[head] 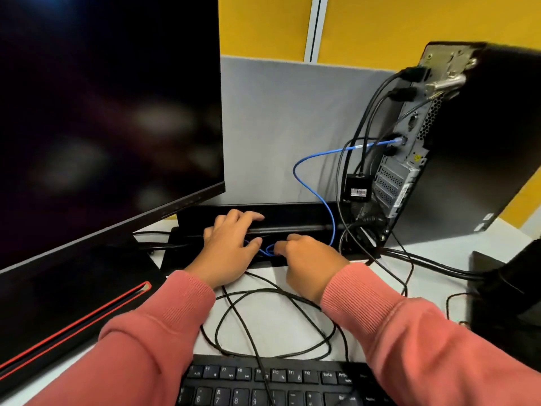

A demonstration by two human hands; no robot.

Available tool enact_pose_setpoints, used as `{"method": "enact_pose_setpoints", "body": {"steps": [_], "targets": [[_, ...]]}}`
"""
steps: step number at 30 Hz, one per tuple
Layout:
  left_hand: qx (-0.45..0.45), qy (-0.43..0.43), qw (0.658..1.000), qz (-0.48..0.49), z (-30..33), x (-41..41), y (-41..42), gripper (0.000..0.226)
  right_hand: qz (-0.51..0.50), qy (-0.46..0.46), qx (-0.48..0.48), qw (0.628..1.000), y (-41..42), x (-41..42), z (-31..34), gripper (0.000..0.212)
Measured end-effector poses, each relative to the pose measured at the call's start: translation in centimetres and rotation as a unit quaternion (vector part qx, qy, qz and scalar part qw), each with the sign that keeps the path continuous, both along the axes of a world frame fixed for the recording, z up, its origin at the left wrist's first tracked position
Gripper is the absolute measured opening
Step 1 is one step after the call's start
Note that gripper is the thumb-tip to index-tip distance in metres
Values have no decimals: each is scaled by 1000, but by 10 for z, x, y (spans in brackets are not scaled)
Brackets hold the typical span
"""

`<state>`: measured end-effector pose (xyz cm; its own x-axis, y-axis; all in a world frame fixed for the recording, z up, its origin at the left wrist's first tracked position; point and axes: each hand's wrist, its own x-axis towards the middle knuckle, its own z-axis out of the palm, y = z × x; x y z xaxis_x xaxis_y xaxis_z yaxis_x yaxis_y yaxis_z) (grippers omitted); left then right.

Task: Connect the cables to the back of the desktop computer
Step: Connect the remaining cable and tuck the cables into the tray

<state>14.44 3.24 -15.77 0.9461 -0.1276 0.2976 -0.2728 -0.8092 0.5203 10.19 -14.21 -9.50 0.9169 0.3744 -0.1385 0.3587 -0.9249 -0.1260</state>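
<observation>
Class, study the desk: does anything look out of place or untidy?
Yes. Black cables sprawl in loose loops across the desk between the keyboard and both hands, and the desktop computer looks tilted.

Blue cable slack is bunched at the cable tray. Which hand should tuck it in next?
Probably the right hand: its fingers already pinch the loop of the blue network cable at the black cable tray. The left hand rests beside it, fingers spread on the tray's edge.

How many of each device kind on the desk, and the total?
Black flat-screen monitor: 1
Black desktop computer tower: 1
Black keyboard: 1
Small black adapter box with barcode label: 1
Total: 4
</observation>
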Motion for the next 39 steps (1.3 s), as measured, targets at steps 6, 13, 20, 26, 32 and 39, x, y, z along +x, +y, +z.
{"method": "enact_pose_setpoints", "body": {"steps": [6,13,20,26,32,39], "targets": [[7,65,998,7,7,-9,4,37,26,-43,72,996,-17,-27,20,47],[23,93,994,-60,20,-66,-2,36,54,-163,179,969,-41,-75,36,28],[96,93,980,-148,24,-136,-17,60,55,-345,227,909,-64,-119,32,24],[124,130,967,-179,33,-173,-11,82,-91,-123,237,960,-83,-129,8,31],[145,133,965,-171,39,-180,-3,84,-135,-27,358,924,-94,-132,11,21],[-107,141,962,-209,70,-175,-24,49,-145,88,691,703,-74,-127,54,30]]}}
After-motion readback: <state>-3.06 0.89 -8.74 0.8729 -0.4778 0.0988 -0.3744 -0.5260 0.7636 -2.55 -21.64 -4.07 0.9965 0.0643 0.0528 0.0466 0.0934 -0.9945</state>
